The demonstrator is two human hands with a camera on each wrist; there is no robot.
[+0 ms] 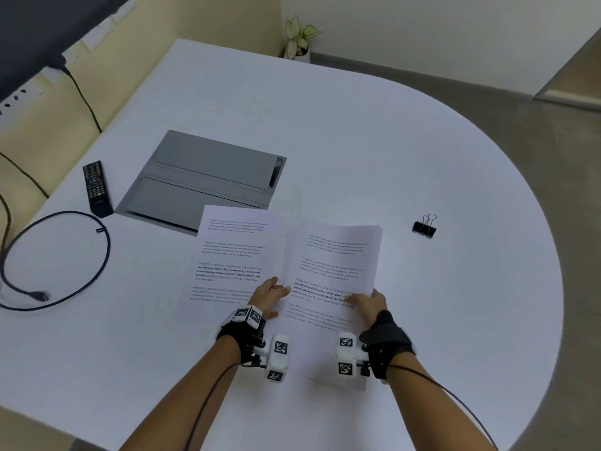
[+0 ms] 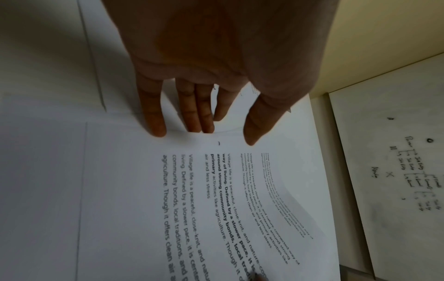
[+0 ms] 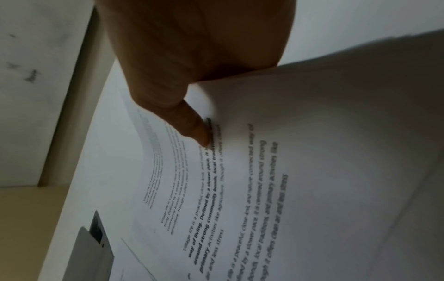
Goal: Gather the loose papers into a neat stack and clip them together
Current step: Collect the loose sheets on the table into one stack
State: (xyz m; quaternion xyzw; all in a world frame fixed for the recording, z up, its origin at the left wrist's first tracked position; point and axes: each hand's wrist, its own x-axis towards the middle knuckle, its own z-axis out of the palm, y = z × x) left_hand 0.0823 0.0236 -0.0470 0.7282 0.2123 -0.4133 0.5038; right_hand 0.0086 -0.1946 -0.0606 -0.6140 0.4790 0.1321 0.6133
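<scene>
A stack of printed papers [image 1: 331, 265] lies in front of me on the white table [image 1: 357, 141], its far corners slightly fanned. My right hand [image 1: 366, 302] pinches the stack's right edge with the thumb [image 3: 197, 131] on top, and the stack [image 3: 264, 180] bows upward there. My left hand [image 1: 276, 289] has straight fingers [image 2: 156, 129] whose tips touch the left edge of the stack [image 2: 240, 199]. One loose printed sheet [image 1: 227, 255] lies flat just left of the stack. A black binder clip [image 1: 424, 226] sits to the right, apart from both hands.
A grey flat panel [image 1: 201, 180] lies beyond the loose sheet, partly under its far edge. A black remote [image 1: 97, 188] and a looped black cable [image 1: 55, 258] are at the left. A potted plant [image 1: 299, 37] stands past the table's far edge.
</scene>
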